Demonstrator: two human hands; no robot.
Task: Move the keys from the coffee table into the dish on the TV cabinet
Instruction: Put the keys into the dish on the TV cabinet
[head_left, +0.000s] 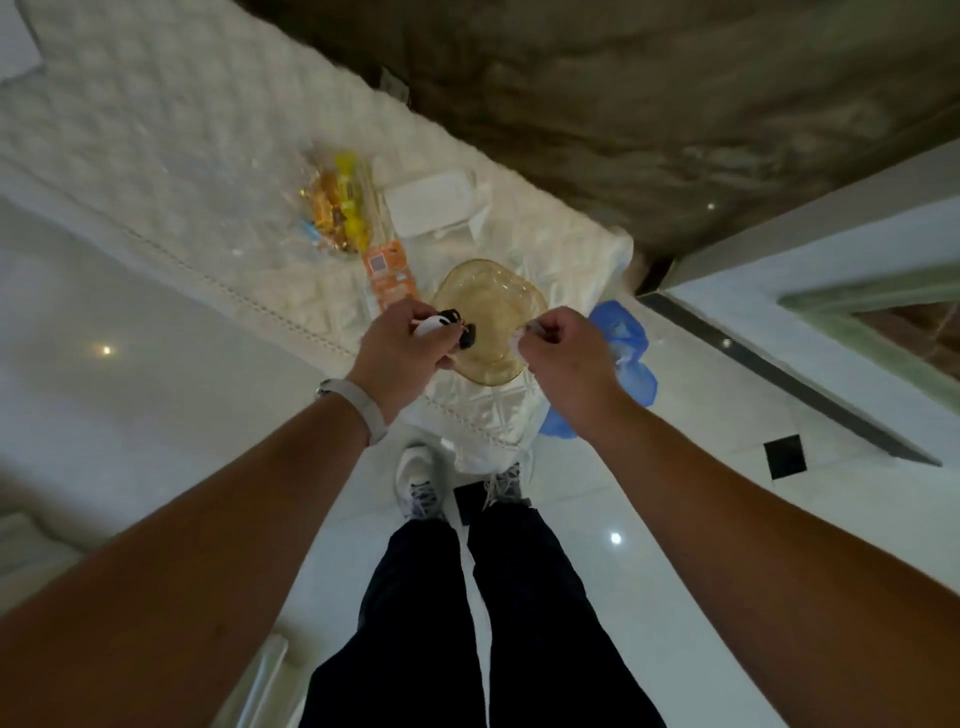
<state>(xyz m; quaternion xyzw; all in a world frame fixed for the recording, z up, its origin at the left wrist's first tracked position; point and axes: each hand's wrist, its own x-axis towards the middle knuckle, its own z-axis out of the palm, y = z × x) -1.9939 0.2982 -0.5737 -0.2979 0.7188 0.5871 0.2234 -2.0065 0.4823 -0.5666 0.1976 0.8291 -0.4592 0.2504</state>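
Key relation: the keys (457, 330) hang over the near-left rim of the amber glass dish (485, 312) — the drop point lies just right and beyond.
Left hand (402, 345): clenched on the keys and a white fob.
Right hand (558, 348): pinching something small and pale at the dish's right rim — what, I cannot tell.
Dish: sits on the quilted worktop (208, 171).
Nearer hand: left.

— From my feed, can you read anything on the worktop?

— Only a square code-like mark on the orange printed card (388, 275) lying on the quilted cream cloth; its lettering is too blurred for me to read.

— And the clear bag of yellow-wrapped sweets (332, 215)?

— I can make out no words or numbers there.
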